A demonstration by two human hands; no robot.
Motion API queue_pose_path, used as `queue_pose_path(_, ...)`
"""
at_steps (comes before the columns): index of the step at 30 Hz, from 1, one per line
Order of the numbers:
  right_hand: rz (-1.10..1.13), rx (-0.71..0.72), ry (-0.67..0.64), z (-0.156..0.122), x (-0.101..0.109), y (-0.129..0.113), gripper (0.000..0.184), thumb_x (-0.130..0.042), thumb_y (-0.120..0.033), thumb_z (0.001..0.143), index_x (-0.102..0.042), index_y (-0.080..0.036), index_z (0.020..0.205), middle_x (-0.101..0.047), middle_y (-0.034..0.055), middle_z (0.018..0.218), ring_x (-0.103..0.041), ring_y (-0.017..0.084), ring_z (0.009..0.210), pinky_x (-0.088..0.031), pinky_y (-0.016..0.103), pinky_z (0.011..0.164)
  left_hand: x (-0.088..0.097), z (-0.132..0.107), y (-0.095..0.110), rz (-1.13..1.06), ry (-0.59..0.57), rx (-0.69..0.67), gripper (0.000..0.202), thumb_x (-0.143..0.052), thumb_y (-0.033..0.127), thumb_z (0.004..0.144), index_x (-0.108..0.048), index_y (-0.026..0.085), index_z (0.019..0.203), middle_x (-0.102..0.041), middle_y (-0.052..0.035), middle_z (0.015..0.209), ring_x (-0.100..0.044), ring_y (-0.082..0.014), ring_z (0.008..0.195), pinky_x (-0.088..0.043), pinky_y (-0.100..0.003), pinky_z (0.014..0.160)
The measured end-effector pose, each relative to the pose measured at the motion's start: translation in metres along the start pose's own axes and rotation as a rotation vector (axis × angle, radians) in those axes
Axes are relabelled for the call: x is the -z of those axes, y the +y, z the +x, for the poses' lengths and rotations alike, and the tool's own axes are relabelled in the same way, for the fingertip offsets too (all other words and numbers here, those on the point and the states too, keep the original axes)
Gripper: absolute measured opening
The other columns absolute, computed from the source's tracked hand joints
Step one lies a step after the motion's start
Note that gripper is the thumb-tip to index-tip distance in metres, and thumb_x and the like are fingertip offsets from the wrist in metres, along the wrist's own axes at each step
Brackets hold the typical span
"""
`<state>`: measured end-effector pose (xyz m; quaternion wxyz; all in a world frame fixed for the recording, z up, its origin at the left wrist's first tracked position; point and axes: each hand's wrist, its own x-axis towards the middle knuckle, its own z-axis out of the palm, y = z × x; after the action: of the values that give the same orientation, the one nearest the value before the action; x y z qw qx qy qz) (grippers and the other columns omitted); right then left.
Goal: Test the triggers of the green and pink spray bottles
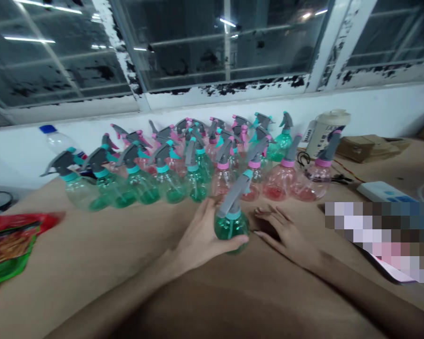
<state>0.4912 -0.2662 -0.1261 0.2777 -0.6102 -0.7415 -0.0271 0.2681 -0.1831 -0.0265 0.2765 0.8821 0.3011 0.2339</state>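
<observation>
My left hand (201,238) is wrapped round a green spray bottle (231,225) with a grey trigger head and a teal collar, standing upright on the brown table (102,254). My right hand (282,230) lies flat on the table just right of that bottle, fingers stretched out and empty. Behind them stand several more spray bottles in rows: green ones (141,181) to the left, pink ones (286,179) to the right.
A red and green snack bag (10,245) lies at the left edge. A clear water bottle (56,139) and a cream jug (325,129) stand by the wall. A white device (385,192), cables and brown cardboard (367,146) sit at the right.
</observation>
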Motion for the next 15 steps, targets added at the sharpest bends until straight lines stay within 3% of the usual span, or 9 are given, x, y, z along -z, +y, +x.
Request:
queue_pose_path(3,-0.002,0.010,-0.004,-0.005,-0.004,0.004,0.036,-0.045,-0.037,0.088,-0.044,-0.020,0.120,-0.058,0.0089,0.120,-0.046,0.025,0.121,-0.027,0.052,0.106,0.001,-0.015,0.007,-0.033,-0.014,0.061,0.061,-0.066,0.053,0.069,-0.047,0.022,0.119,-0.057,-0.0088,0.115,-0.052,-0.0297,0.109,-0.043,-0.049,0.092)
queue_pose_path(6,-0.014,0.006,-0.003,-0.009,-0.011,0.011,0.040,-0.044,-0.043,0.087,-0.045,-0.021,0.120,-0.058,0.0077,0.122,-0.044,0.026,0.122,-0.028,0.054,0.106,0.016,-0.028,0.012,-0.043,-0.010,0.085,0.056,-0.066,0.054,0.068,-0.052,0.023,0.114,-0.062,-0.0058,0.111,-0.056,-0.0293,0.105,-0.047,-0.047,0.087)
queue_pose_path(9,-0.029,0.015,0.008,-0.012,-0.013,0.015,0.042,-0.043,-0.048,0.086,-0.048,-0.023,0.119,-0.058,0.0061,0.122,-0.045,0.027,0.122,-0.029,0.054,0.105,0.047,-0.051,0.005,-0.040,0.088,0.156,0.053,-0.065,0.053,0.070,-0.053,0.026,0.114,-0.066,-0.0026,0.104,-0.061,-0.0272,0.096,-0.050,-0.044,0.082)
queue_pose_path(12,-0.044,-0.029,0.009,-0.015,-0.013,0.016,0.045,-0.042,-0.053,0.084,-0.053,-0.024,0.116,-0.060,0.0054,0.120,-0.045,0.030,0.121,-0.034,0.056,0.102,0.086,-0.082,-0.016,-0.001,0.197,0.277,0.047,-0.065,0.049,0.071,-0.056,0.026,0.111,-0.068,-0.0024,0.099,-0.063,-0.0275,0.092,-0.050,-0.045,0.083)
queue_pose_path(14,-0.039,-0.035,0.035,-0.018,-0.013,0.017,0.046,-0.036,-0.055,0.084,-0.055,-0.025,0.114,-0.060,0.0046,0.120,-0.047,0.030,0.120,-0.036,0.057,0.100,0.115,-0.106,-0.038,-0.001,0.349,0.316,0.041,-0.064,0.047,0.072,-0.058,0.025,0.106,-0.067,-0.0036,0.102,-0.061,-0.0281,0.097,-0.049,-0.043,0.086)
queue_pose_path(15,-0.023,-0.033,0.043,-0.020,-0.014,0.019,0.046,-0.033,-0.055,0.085,-0.056,-0.027,0.113,-0.061,0.0034,0.120,-0.049,0.029,0.117,-0.037,0.055,0.100,0.130,-0.118,-0.050,-0.002,0.481,0.326,0.039,-0.063,0.046,0.072,-0.058,0.024,0.104,-0.066,-0.0040,0.104,-0.062,-0.0279,0.097,-0.050,-0.042,0.084)
